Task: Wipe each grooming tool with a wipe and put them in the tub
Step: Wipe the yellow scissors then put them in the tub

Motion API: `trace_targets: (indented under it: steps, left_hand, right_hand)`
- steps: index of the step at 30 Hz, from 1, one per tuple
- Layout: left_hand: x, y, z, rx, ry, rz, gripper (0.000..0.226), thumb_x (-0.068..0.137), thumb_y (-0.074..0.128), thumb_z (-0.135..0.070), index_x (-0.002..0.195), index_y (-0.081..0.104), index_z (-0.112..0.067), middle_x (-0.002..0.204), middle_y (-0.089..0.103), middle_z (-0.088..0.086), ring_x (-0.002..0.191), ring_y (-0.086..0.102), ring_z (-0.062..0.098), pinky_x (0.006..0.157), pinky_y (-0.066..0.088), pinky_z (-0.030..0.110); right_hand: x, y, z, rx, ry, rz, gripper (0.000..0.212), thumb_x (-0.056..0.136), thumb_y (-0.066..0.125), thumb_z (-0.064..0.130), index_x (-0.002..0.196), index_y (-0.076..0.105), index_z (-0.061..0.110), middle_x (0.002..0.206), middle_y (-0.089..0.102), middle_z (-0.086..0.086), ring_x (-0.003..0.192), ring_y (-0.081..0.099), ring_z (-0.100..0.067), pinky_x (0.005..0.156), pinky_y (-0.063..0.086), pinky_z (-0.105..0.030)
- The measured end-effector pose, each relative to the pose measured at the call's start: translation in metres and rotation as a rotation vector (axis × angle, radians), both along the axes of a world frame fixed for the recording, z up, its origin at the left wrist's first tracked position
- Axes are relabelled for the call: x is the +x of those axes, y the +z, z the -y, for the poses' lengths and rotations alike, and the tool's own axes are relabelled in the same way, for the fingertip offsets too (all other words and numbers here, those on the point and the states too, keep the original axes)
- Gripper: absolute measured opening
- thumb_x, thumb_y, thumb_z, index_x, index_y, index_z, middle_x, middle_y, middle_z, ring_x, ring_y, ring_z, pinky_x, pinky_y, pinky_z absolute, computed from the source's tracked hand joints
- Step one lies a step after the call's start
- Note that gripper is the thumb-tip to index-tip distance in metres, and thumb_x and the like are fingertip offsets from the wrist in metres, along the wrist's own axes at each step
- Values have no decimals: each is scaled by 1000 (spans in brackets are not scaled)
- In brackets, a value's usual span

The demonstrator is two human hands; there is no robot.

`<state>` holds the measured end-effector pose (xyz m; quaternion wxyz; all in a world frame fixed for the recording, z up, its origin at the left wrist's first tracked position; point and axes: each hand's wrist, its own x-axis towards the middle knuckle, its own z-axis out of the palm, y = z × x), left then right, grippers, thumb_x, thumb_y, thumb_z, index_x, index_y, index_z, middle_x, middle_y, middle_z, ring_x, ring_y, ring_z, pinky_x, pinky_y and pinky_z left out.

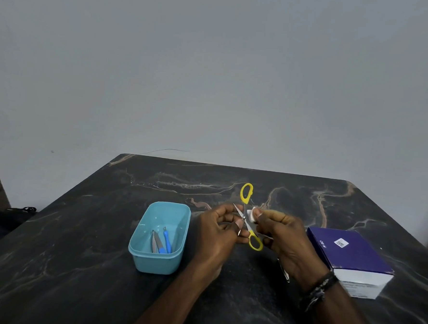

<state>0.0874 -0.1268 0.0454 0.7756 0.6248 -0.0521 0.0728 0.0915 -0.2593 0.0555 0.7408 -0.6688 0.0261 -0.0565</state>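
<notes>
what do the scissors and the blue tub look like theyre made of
Yellow-handled scissors: blades look like bare polished metal, silvery and glinting; the loops look like glossy moulded plastic. Light blue rectangular tub: probably smooth plastic, with soft highlights on its rounded walls and rim.

My right hand (287, 241) hides most of a metal tool (284, 271) on the worktop (78, 228); the box (352, 260) print is too small to read.

Purple box (347, 255), near table's (78, 228) right edge: white sticker w/ QR-type code on top, too small to read. Short white logo beside it, approx 3 chars, not legible. Box's white front has faint print lines, blurred, unreadable. No other text.
</notes>
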Motion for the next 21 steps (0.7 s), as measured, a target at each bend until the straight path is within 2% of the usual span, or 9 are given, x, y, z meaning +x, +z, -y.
trace_targets:
  steps: [5, 9, 14, 17, 21]
  left_hand:
    - [-1, 0, 1, 2, -40, -14, 22, 89, 56, 10, 92, 65, -9, 77, 67, 14, 55, 66, 15, 55, 59, 29]
    - [1, 0, 1, 2, -35, -27, 18, 89, 56, 10, 96, 63, -5, 80, 67, 18, 55, 66, 15, 55, 59, 29]
    - [2, -4, 2, 22, -29, -32, 18, 88, 60, 7, 96, 64, -8, 79, 69, 14, 58, 68, 18, 57, 59, 32]
    - [2, -6, 3, 33, -27, -24, 18, 87, 61, 6, 97, 63, -8, 80, 70, 15, 59, 68, 21, 58, 60, 35]
    - [1, -5, 3, 29, -35, -10, 20, 87, 60, 8, 101, 61, -5, 79, 70, 17, 58, 66, 20, 54, 58, 30]
  right_hand:
    - [-1, 2, -2, 46, -9, -6, 10, 87, 66, 11, 86, 74, 6, 68, 73, -6, 56, 66, -15, 59, 54, -31]
    - [1, 1, -1, 62, -42, -3, 9, 86, 65, 8, 87, 73, 4, 72, 73, -10, 59, 67, -18, 58, 55, -31]
    - [1, 0, -1, 57, -9, -4, 10, 87, 64, 8, 89, 73, 5, 70, 73, -7, 59, 68, -16, 55, 55, -29]
    - [2, -1, -3, 44, 18, -2, 11, 88, 64, 10, 91, 73, 4, 70, 73, -7, 60, 67, -16, 60, 56, -32]
    - [1, -4, -1, 13, 57, 1, 15, 87, 65, 11, 95, 73, 1, 77, 72, -12, 64, 66, -19, 58, 53, -32]
